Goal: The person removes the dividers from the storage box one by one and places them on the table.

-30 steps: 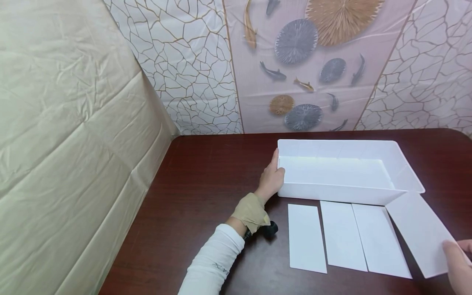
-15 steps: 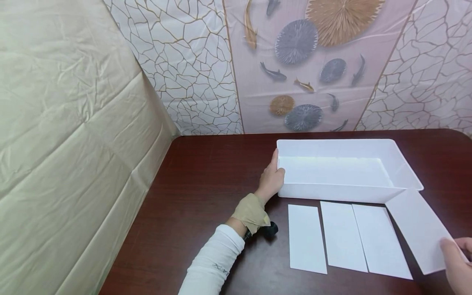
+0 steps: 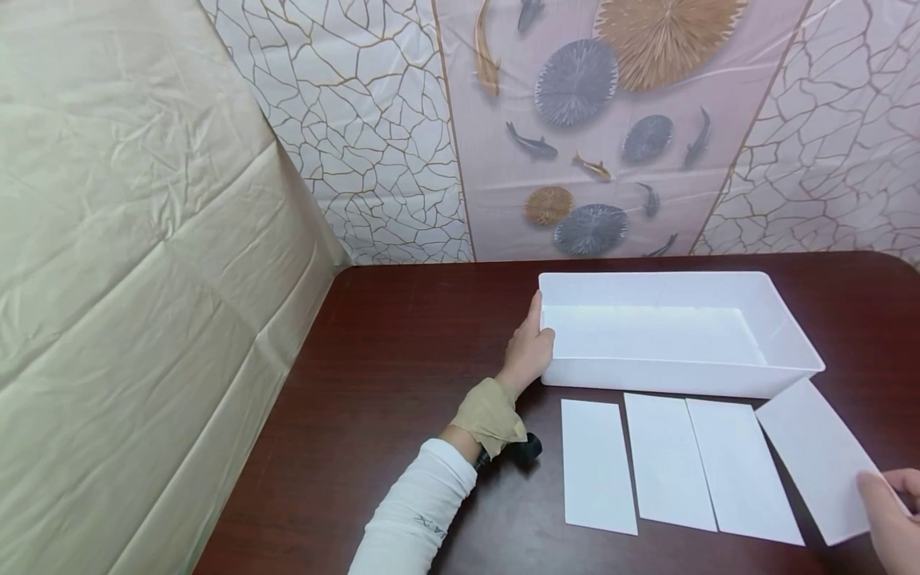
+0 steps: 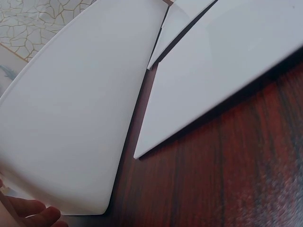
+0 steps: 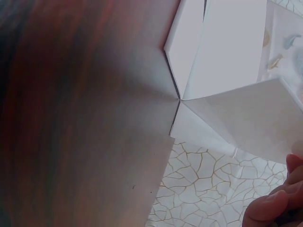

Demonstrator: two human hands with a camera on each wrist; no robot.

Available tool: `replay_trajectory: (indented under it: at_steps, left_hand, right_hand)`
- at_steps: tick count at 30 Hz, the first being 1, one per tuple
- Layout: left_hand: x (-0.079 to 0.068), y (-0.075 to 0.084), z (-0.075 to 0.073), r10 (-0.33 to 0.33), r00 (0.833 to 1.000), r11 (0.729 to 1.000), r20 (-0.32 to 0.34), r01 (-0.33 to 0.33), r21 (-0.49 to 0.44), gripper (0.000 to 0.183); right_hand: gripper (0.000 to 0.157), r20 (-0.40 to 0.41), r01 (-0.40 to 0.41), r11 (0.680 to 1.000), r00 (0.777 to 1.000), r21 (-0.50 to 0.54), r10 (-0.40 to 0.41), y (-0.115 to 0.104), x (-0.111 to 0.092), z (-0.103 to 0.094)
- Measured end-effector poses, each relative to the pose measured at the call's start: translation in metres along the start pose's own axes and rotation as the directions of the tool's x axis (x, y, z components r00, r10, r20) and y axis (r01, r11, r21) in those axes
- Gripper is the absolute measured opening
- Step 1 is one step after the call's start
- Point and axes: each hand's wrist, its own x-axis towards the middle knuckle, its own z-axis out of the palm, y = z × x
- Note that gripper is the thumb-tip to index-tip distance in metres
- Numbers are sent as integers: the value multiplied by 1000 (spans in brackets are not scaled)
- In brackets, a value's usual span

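Note:
A long white open-topped box point(image 3: 647, 377) stands near the back of the table. My left hand point(image 3: 528, 350) grips its left end, thumb on the front corner; in the left wrist view the fingers point(image 4: 35, 213) curl at the box's lower edge. My right hand point(image 3: 891, 515), partly out of the head view, pinches the near end of a stiff white rectangular card point(image 3: 815, 455). That card slants, its far end right at the box's front right corner. In the right wrist view the held card point(image 5: 251, 116) tilts above the table, the thumb and fingers at its edge.
Three more white cards lie in front of the box: one at left point(image 3: 599, 467), a middle one point(image 3: 668, 463) and a right one point(image 3: 743, 471) side by side. Dark wooden table point(image 3: 374, 375) spreads leftward. A patterned cloth point(image 3: 402, 144) hangs behind, a beige cloth point(image 3: 165, 279) at left.
The held card's far end has shifted slightly right and down from the box's front wall. The box's right end has slid slightly left. The left hand stays at the box's left end.

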Motion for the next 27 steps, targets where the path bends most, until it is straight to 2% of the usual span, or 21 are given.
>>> replay_trajectory:
  at_steps: [6,10,16,19,23,25,27]
  left_hand:
    - [0,0,-1,-2,1000,1000,4,2,-6,65]
    - [-1,1,-1,0,1000,1000,6,0,-8,65]
    - [-1,1,-1,4,1000,1000,-4,-4,-17,65]
    - [-1,1,-2,6,1000,1000,-3,-6,-17,65]
    - [-1,0,-2,10,1000,1000,-4,-10,-17,65]
    - [0,0,-1,9,1000,1000,-4,-9,-16,65]
    - [1,0,-1,6,1000,1000,-5,-6,-16,65]
  right_hand:
    - [16,27,-14,999,1000,-45,15,-13,-8,-5]
    - [20,65,6,998,998,-59,-3,-21,-13,-10]
    - [17,86,110,993,991,-33,-107,-21,-13,-12]
    - [17,124,167,986,978,-6,-165,-21,-11,-15]
    - [19,147,256,967,956,8,-254,-9,-4,-12]
    - [19,140,280,960,951,-7,-276,5,5,-7]
    - [19,143,294,956,947,-20,-288,8,7,-6]
